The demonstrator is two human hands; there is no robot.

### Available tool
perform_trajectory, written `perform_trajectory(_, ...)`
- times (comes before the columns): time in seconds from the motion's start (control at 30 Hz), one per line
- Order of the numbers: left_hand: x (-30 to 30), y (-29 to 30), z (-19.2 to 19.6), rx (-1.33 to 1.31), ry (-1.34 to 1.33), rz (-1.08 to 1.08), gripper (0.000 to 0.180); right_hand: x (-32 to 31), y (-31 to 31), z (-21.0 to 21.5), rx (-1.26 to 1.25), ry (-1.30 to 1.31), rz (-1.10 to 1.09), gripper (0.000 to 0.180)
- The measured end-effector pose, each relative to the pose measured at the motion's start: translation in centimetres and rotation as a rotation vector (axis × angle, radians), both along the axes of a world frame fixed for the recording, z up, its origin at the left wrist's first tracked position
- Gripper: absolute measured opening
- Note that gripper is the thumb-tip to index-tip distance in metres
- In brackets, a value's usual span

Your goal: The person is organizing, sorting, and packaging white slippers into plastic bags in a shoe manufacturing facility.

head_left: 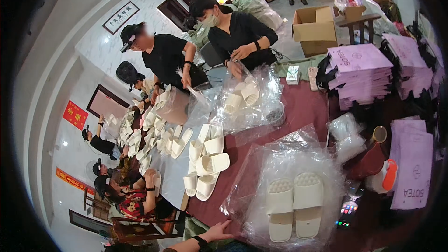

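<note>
Dark red covers our table top [303, 112]. Two white slippers [294, 205] lie side by side on clear plastic [254, 177], near its bottom end. One bare hand [217, 231] with one black wristband [200, 241] is to the left of them, not touching them. It looks open, and we see nothing in it. We cannot tell if it is our left hand or a helper's. Our right hand is out of view. One lit phone [348, 207] is right of the slippers. Two people in black tops [238, 30] stand farther up.
</note>
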State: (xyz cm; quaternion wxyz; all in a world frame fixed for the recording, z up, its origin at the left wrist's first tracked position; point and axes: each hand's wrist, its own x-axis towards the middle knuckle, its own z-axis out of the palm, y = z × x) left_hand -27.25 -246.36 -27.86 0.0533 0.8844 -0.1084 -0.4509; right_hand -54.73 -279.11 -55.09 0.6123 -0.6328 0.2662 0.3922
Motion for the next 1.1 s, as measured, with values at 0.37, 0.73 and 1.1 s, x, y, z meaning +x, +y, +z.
perform_trajectory(0.37, -0.4, -2.8, -0.3, 0.062, -0.014, 0.001, 0.111, 4.0, 1.5, -4.2, 0.095, -0.154, 0.128, 0.025)
perform_trajectory(0.73, -1.9, -2.9, -1.5, 0.0, -0.176, -0.033, 0.107, 8.0, 0.0, -4.8, 0.132, -0.338, 0.288, 0.027)
perform_trajectory(1.1, -2.6, -4.8, 0.4, 0.061, -0.171, -0.041, 0.103, 8.9, -1.9, -4.2, 0.047, -0.49, 0.411, 0.031)
